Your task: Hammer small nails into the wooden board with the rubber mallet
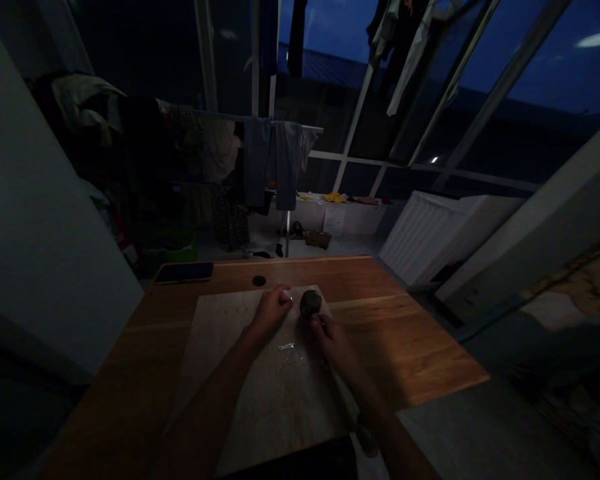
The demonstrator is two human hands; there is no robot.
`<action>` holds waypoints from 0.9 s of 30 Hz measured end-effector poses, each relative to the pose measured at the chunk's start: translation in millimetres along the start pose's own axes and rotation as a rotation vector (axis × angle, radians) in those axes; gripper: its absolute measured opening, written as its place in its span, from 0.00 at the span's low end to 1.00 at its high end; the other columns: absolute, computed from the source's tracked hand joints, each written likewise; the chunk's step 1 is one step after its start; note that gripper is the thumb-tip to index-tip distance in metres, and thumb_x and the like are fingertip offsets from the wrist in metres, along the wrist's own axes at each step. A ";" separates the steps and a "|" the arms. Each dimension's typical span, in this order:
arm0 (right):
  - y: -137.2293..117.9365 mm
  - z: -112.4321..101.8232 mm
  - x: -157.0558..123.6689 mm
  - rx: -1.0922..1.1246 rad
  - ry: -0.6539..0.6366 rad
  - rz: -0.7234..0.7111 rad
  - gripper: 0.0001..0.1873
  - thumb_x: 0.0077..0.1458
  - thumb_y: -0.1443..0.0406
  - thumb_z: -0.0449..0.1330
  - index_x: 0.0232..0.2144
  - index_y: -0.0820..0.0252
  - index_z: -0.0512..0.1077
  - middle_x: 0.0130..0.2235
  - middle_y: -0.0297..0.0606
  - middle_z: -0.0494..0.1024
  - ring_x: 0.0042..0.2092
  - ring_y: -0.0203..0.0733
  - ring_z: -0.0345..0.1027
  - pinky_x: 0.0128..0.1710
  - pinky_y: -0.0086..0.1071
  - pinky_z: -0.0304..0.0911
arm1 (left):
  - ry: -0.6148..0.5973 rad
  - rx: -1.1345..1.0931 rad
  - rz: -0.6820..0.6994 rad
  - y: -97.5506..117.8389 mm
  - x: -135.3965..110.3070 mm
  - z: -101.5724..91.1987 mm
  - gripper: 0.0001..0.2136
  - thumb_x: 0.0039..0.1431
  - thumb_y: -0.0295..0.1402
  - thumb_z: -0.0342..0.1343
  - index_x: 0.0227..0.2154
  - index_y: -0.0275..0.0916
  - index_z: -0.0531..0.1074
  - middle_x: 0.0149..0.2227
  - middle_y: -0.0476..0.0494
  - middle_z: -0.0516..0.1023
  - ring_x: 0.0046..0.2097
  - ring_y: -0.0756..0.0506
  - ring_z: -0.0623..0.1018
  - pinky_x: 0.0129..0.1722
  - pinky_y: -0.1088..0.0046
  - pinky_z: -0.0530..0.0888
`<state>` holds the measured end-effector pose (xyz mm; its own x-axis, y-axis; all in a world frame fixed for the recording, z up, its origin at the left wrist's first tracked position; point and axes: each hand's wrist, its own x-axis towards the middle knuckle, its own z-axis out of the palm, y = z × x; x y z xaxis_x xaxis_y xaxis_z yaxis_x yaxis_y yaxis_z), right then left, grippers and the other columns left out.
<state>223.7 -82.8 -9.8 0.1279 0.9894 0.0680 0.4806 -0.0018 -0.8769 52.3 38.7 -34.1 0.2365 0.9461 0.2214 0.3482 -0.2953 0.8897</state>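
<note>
A pale mat lies on a wooden table. My left hand rests on the mat's far part with its fingers curled in a pinch on something tiny and bright that I cannot make out. Just right of it stands a small dark round object. My right hand sits directly below that object, fingers curled, its fingertips touching or very near it. A small shiny metal piece lies on the mat between my wrists.
A dark phone lies at the table's far left corner, beside a round cable hole. Beyond the table stand a drying rack with hung clothes and a white radiator. The room is very dim.
</note>
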 end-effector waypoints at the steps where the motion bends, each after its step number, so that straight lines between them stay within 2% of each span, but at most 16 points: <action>1: 5.0 0.5 -2.2 -0.018 0.018 -0.006 0.24 0.62 0.48 0.53 0.42 0.59 0.76 0.36 0.44 0.82 0.41 0.52 0.77 0.37 0.36 0.68 | -0.006 0.007 0.005 -0.3 0.0 0.3 0.18 0.52 0.24 0.61 0.48 0.37 0.77 0.31 0.49 0.82 0.34 0.47 0.80 0.37 0.73 0.74; 3: 13.8 2.8 -4.6 -0.052 0.055 -0.011 0.25 0.62 0.47 0.51 0.42 0.59 0.76 0.40 0.46 0.83 0.44 0.52 0.77 0.42 0.38 0.68 | -0.015 0.014 0.011 0.4 0.7 -0.1 0.18 0.52 0.25 0.62 0.48 0.37 0.76 0.32 0.49 0.82 0.34 0.47 0.80 0.37 0.73 0.74; 6: 22.3 6.6 -4.1 -0.027 0.051 0.012 0.27 0.63 0.45 0.50 0.44 0.59 0.76 0.40 0.45 0.83 0.44 0.51 0.77 0.43 0.37 0.68 | -0.001 0.032 0.008 4.7 2.6 -5.7 0.17 0.51 0.27 0.64 0.46 0.37 0.75 0.34 0.47 0.82 0.32 0.48 0.79 0.35 0.74 0.74; 10: 27.3 9.5 -1.2 0.003 0.036 -0.005 0.30 0.62 0.43 0.49 0.44 0.60 0.76 0.41 0.46 0.83 0.45 0.52 0.77 0.44 0.38 0.68 | 0.003 0.179 0.103 19.2 -3.0 -24.1 0.11 0.53 0.30 0.63 0.40 0.38 0.74 0.38 0.46 0.80 0.32 0.48 0.78 0.36 0.71 0.75; 13: 30.6 11.0 0.0 0.001 0.054 -0.012 0.32 0.62 0.42 0.49 0.46 0.61 0.76 0.44 0.49 0.83 0.48 0.53 0.76 0.47 0.40 0.69 | -0.106 0.371 0.314 39.5 -23.9 -37.9 0.07 0.58 0.29 0.59 0.40 0.39 0.75 0.39 0.46 0.81 0.40 0.45 0.80 0.43 0.69 0.76; 15: 32.3 11.7 0.2 -0.003 0.066 -0.010 0.32 0.62 0.43 0.49 0.47 0.61 0.76 0.46 0.50 0.83 0.49 0.54 0.76 0.47 0.40 0.69 | -0.288 0.532 0.535 54.6 -45.0 -41.1 0.08 0.60 0.27 0.58 0.42 0.40 0.75 0.42 0.45 0.82 0.45 0.44 0.81 0.47 0.68 0.76; 16: 32.7 11.8 0.1 -0.006 0.069 -0.009 0.31 0.62 0.43 0.49 0.46 0.61 0.76 0.45 0.50 0.83 0.48 0.54 0.77 0.47 0.40 0.69 | -0.397 0.626 0.653 61.2 -56.0 -40.2 0.08 0.61 0.27 0.58 0.43 0.40 0.75 0.42 0.45 0.82 0.44 0.43 0.81 0.47 0.68 0.75; 19: 32.7 11.4 -0.6 -0.017 0.064 -0.008 0.29 0.62 0.45 0.48 0.43 0.60 0.76 0.41 0.49 0.83 0.45 0.54 0.78 0.44 0.40 0.69 | -0.531 0.831 0.886 72.5 -84.1 -30.3 0.06 0.65 0.24 0.56 0.40 0.39 0.76 0.38 0.44 0.83 0.40 0.44 0.81 0.43 0.69 0.75; 22: 31.6 10.3 -1.2 -0.019 0.054 -0.010 0.28 0.62 0.45 0.48 0.42 0.60 0.75 0.37 0.46 0.83 0.40 0.53 0.78 0.40 0.39 0.68 | -0.546 0.950 1.013 70.9 -97.3 -18.1 0.06 0.65 0.22 0.56 0.35 0.37 0.76 0.33 0.43 0.83 0.35 0.44 0.81 0.37 0.68 0.74; 27: 30.7 10.2 -1.1 -0.007 0.077 -0.018 0.29 0.61 0.43 0.49 0.43 0.60 0.75 0.38 0.47 0.83 0.42 0.53 0.77 0.41 0.38 0.68 | -0.507 0.959 1.083 61.9 -95.2 -12.4 0.06 0.66 0.23 0.56 0.34 0.36 0.75 0.30 0.43 0.81 0.33 0.44 0.80 0.35 0.67 0.74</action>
<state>229.4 -82.5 -41.7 0.1853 0.9752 0.1207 0.4894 0.0149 -0.8720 40.1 -67.9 4.8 0.9600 0.1419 0.2412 0.1993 -0.9518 -0.2333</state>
